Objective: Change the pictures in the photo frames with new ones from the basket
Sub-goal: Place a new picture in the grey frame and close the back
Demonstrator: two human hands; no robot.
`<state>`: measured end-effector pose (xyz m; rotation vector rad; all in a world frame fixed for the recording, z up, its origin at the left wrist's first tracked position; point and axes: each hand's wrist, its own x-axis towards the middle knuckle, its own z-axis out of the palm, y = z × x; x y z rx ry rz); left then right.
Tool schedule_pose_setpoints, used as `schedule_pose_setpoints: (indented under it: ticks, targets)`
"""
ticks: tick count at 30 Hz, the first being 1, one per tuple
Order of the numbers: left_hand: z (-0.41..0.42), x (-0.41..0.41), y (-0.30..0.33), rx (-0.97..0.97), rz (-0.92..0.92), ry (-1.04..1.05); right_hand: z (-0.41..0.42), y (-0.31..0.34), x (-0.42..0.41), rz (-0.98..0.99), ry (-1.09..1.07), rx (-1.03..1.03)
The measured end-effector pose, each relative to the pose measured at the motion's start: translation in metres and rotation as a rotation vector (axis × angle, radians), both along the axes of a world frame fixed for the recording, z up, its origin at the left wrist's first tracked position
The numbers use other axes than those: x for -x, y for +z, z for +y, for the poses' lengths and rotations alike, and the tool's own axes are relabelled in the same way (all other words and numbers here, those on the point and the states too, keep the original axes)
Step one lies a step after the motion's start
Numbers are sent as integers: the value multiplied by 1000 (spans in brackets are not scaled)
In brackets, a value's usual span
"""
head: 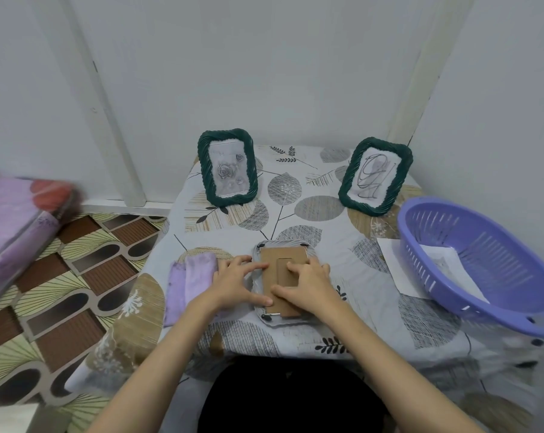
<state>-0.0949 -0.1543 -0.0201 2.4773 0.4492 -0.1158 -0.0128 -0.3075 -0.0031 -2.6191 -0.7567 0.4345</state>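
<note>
A grey photo frame (258, 284) lies face down at the table's near edge, its brown cardboard back (281, 260) facing up. My left hand (238, 284) rests on the frame's left side, thumb on the backing. My right hand (309, 281) presses its fingers on the backing's right part. Two green woven frames stand upright behind: the left frame (227, 167) shows a rose picture, the right frame (375, 176) a scribble drawing. A purple basket (480, 267) at the right holds a paper picture (445, 264).
A folded lilac cloth (191, 282) lies left of the face-down frame. A white sheet (392, 260) pokes out from under the basket. The table (327, 220) wears a leaf-patterned cloth and stands in a wall corner. A purple mattress (11, 226) lies on the floor at left.
</note>
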Motion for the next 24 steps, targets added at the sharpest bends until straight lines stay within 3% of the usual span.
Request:
schedule_pose_setpoints:
  ticks: [4, 9, 17, 21, 24]
  targets:
    - [0, 0, 1, 2, 1, -1, -18, 18, -21, 140, 116, -117]
    - [0, 0, 2, 14, 0, 2, -47, 17, -41, 185, 233, -107]
    - [2, -5, 3, 16, 6, 9, -49, 2, -40, 99, 308, -31]
    - [-11, -23, 8, -86, -119, 26, -49, 1, -42, 96, 313, -25]
    - [-21, -37, 6, -151, -49, -61, -49, -1, -46, 100, 329, -33]
